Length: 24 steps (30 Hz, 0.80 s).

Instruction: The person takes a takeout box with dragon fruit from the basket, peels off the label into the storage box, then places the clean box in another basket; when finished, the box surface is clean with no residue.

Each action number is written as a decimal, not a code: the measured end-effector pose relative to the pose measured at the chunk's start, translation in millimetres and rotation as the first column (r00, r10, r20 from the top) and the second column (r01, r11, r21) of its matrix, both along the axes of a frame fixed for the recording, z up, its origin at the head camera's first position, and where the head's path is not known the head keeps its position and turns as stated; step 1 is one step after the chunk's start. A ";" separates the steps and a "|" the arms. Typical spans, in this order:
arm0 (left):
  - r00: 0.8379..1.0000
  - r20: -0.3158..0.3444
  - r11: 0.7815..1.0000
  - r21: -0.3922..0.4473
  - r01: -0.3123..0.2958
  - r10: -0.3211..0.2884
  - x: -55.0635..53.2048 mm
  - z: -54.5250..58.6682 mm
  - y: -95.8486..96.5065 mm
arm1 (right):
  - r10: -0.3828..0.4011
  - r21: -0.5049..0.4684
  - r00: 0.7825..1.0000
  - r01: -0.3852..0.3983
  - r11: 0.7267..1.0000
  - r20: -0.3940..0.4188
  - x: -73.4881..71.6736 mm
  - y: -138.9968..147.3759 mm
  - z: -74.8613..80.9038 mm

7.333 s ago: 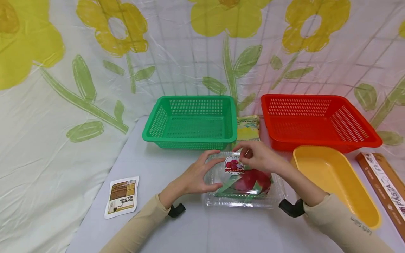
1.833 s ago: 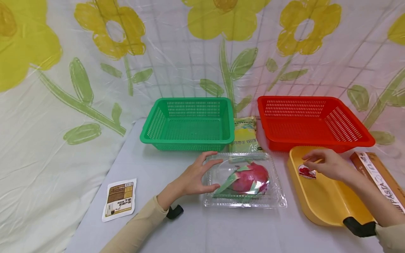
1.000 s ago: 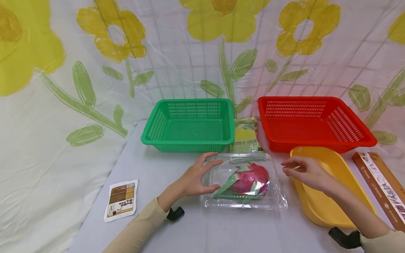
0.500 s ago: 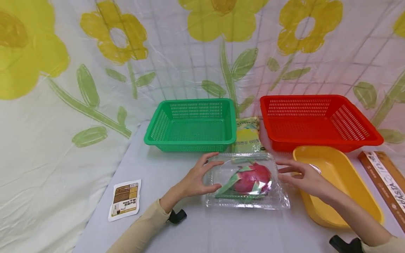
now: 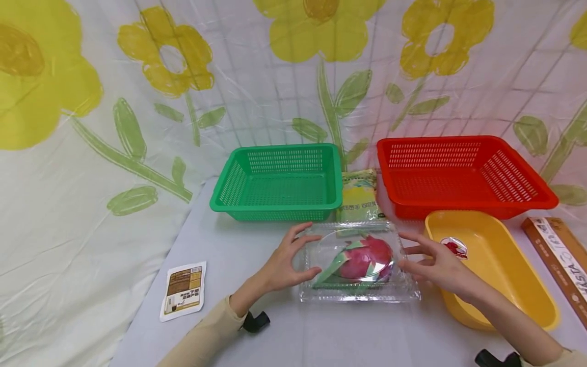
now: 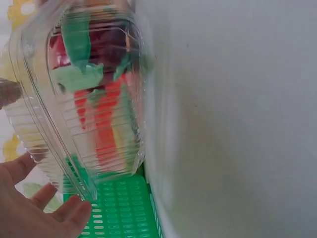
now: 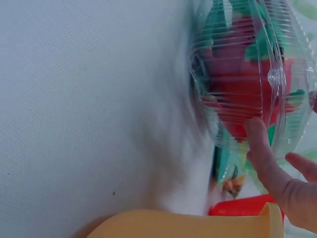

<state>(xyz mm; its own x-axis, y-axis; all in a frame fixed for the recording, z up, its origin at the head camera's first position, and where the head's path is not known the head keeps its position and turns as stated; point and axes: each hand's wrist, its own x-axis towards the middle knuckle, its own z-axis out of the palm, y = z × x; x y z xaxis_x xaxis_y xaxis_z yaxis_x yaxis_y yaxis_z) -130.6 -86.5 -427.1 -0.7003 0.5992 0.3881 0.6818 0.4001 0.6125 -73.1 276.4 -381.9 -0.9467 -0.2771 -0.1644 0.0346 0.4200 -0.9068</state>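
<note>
A clear plastic clamshell box [image 5: 316, 293] sits on the table with a pink dragon fruit [image 5: 364, 260] inside. My left hand [image 5: 279, 267] spreads its fingers and thumb about the box's left end; in the left wrist view the fingertips [image 6: 81, 213] are at the rim. My right hand [image 5: 442, 267] is at the right end, fingers slightly bent, and one finger [image 7: 260, 144] touches the box's side in the right wrist view. A round sticker [image 5: 454, 247] with a red fruit picture lies against the inner wall of the yellow bin [image 5: 500, 275].
Behind the box stand a green basket [image 5: 279, 208] and a red basket [image 5: 463, 206], with a yellow-green packet [image 5: 359, 201] between them. A white and brown pouch [image 5: 183, 290] lies at left. A brown pasta box [image 5: 557, 265] is at far right.
The sticker has gone from the lid to the yellow bin, carried and let go by my right hand. That hand has come back left to the box. The left hand has hardly moved.
</note>
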 end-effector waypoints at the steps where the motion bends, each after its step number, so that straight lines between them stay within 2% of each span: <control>1: 1.000 0.014 1.000 0.002 -0.015 0.015 1.5 0.6 -0.4 | -0.002 0.001 1.000 0.002 1.000 0.004 -0.3 -0.2 0.3; 7: 0.992 0.084 0.995 0.013 -0.094 0.093 7.1 1.3 -5.8 | 0.000 0.003 1.000 0.000 1.000 0.023 -2.1 1.0 -0.4; 14: 0.971 0.213 0.991 0.056 -0.123 0.108 9.3 3.3 -11.9 | -0.001 0.011 0.998 0.000 1.000 0.058 -2.4 2.0 -0.4; 18: 0.946 0.316 0.990 0.095 -0.109 0.073 9.2 4.3 -15.2 | -0.001 0.002 0.997 0.001 1.000 0.071 -3.2 2.6 -0.6; 24: 0.895 0.446 0.984 0.144 -0.105 0.031 7.8 5.7 -17.9 | -0.001 -0.008 0.996 0.002 1.000 0.090 -3.0 3.8 -0.8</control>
<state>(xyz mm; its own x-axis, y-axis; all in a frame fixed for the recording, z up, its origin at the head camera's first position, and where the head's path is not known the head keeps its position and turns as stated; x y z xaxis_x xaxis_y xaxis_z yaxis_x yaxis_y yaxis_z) -122.8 -104.4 -421.5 -0.8580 0.5002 0.1168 0.3019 0.3071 0.9025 -76.0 280.3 -382.7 -0.9284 -0.2776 -0.2469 0.1170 0.4123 -0.9035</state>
